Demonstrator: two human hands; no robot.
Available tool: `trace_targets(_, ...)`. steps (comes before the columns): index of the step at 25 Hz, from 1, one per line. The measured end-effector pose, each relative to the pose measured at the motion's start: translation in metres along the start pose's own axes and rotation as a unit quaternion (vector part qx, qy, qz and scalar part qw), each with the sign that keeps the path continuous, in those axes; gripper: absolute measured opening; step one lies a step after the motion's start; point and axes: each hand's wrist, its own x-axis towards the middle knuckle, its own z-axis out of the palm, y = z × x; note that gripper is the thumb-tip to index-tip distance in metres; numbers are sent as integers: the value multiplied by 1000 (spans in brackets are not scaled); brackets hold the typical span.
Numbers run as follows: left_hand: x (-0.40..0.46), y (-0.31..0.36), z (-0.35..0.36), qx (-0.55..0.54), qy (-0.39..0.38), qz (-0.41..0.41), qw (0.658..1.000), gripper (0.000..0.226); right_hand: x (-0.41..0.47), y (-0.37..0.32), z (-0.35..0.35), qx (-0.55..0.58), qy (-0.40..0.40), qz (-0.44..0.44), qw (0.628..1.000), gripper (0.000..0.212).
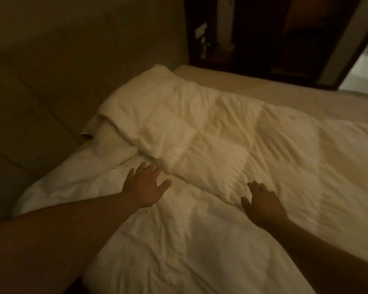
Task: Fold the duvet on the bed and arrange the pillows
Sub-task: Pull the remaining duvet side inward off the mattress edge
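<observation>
Both hands lie flat on the white duvet (210, 145) spread over the bed (263, 85), fingers straight, gripping nothing: left hand (146, 187) beside the folded layer's edge, right hand (263, 203) on it, probably to smooth it. No pillows identifiable.

Duvet (221, 145) cut off by right and bottom picture edges. Both forearms cut off at bottom edge. Pillows hidden or not tellable under duvet. Small things on dark wall (202, 39) beyond bed's far edge too dim, blurred to tell.
</observation>
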Motion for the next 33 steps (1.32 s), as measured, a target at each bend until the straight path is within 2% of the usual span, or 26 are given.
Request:
trace_targets(5,37,-154,-31,-21,36,-47,998,73,57,-165,-10,-24,38,-59,997,71)
trace_targets(11,180,-298,-33,-3,77,-11,997,75,167,-347,35,-13,50,-28,998,81)
trace_targets(13,232,-336,-32,-84,88,-54,991,70,211,-406,53,-2,62,-34,998,81)
trace_targets(16,302,-375,-22,-230,80,-157,957,67,273,-477,79,18,93,-60,994,82)
trace_targets(18,343,-396,-3,-277,82,-189,939,71,321,-519,97,34,120,-79,989,85)
trace_targets(21,385,-409,27,-356,83,-183,913,80,375,-573,118,31,155,-117,980,94)
trace_targets(24,422,-418,48,-505,44,-172,845,84,415,-605,141,32,160,-116,980,90)
trace_targets(25,432,-422,53,-516,47,-160,840,88,428,-611,147,35,151,-100,983,86)
trace_targets(27,443,-431,59,-488,54,-120,863,89,452,-621,148,41,135,-59,988,74)
trace_targets(28,446,-437,57,-463,54,-105,878,81,461,-624,145,43,134,-44,989,65)
trace_targets(30,455,-456,40,-419,101,-82,899,61,466,-634,129,83,156,-26,984,49)
trace_targets(31,459,-469,23,-400,139,-83,902,54,465,-639,118,135,183,-23,973,46)
trace_targets(33,467,-500,-14,-393,223,-112,885,48,457,-654,95,264,238,-24,934,41)
